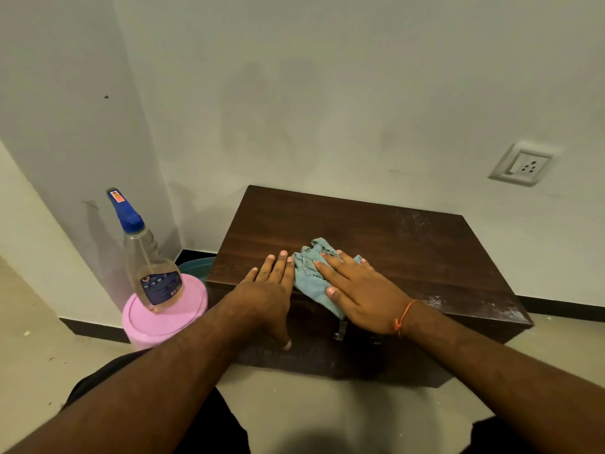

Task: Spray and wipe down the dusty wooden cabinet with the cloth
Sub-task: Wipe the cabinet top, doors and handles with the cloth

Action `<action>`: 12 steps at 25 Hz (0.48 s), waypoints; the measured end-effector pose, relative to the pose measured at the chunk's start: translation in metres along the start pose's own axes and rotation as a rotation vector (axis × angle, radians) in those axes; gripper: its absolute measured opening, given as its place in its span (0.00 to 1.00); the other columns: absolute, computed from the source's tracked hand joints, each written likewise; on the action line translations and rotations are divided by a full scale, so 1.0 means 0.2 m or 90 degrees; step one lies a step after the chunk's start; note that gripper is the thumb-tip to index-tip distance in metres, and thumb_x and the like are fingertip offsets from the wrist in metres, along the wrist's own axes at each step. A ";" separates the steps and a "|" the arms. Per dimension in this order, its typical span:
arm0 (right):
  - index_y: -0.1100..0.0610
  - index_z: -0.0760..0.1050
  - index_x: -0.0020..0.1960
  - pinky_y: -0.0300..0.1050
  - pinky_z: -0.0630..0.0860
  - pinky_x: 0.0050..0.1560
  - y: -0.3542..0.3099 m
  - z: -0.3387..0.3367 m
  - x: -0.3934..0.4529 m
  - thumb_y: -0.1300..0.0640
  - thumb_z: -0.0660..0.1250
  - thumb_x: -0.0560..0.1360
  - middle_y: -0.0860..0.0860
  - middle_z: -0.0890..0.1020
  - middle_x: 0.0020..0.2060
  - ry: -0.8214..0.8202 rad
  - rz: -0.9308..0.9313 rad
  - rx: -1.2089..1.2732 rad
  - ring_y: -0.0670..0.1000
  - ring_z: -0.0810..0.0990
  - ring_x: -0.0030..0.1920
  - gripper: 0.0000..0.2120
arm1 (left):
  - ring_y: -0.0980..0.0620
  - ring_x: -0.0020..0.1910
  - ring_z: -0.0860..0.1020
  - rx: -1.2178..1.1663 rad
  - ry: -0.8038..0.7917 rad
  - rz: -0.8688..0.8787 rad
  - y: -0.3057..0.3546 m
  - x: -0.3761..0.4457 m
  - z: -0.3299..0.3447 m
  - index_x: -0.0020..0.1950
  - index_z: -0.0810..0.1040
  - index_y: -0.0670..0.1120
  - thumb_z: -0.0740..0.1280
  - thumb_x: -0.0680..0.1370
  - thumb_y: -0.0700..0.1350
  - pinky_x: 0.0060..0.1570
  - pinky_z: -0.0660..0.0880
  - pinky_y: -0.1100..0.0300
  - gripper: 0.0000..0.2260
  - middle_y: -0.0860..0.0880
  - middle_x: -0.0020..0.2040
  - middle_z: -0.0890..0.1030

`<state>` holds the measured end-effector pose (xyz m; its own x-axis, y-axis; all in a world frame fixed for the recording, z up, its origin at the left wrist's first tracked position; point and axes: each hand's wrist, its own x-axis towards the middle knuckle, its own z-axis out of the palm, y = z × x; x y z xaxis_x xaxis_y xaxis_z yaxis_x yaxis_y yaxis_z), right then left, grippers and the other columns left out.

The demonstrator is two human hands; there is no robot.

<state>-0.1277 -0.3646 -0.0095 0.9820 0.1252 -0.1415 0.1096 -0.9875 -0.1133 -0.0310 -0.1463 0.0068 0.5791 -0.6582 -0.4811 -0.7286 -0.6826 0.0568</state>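
Observation:
A low dark wooden cabinet [376,237] stands against the wall, with pale dust on its right side and front right corner. A crumpled light-blue cloth [311,273] lies on the top near the front edge. My right hand [363,293] presses flat on the cloth, fingers spread. My left hand [268,290] rests flat on the cabinet top just left of the cloth, thumb hanging over the front edge, holding nothing. A clear spray bottle [149,257] with a blue trigger head stands upright on a pink lid to the left.
The pink round container [163,319] under the bottle sits on the floor beside the cabinet, with a teal tub [196,267] behind it. A wall socket [523,165] is at the right. Metal handles [340,330] show on the cabinet front.

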 end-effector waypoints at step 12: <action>0.43 0.42 0.86 0.62 0.45 0.85 0.34 0.00 -0.25 0.38 0.43 0.87 0.45 0.46 0.86 -0.002 0.125 0.017 0.51 0.41 0.86 0.30 | 0.44 0.85 0.34 0.042 0.021 0.091 0.12 0.08 -0.07 0.85 0.31 0.49 0.75 0.76 0.62 0.83 0.39 0.42 0.58 0.46 0.85 0.30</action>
<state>-0.1692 -0.4376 -0.0098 0.9836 -0.0698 -0.1660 -0.0886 -0.9901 -0.1084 -0.0351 -0.1778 0.0120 0.4786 -0.7584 -0.4425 -0.8263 -0.5594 0.0650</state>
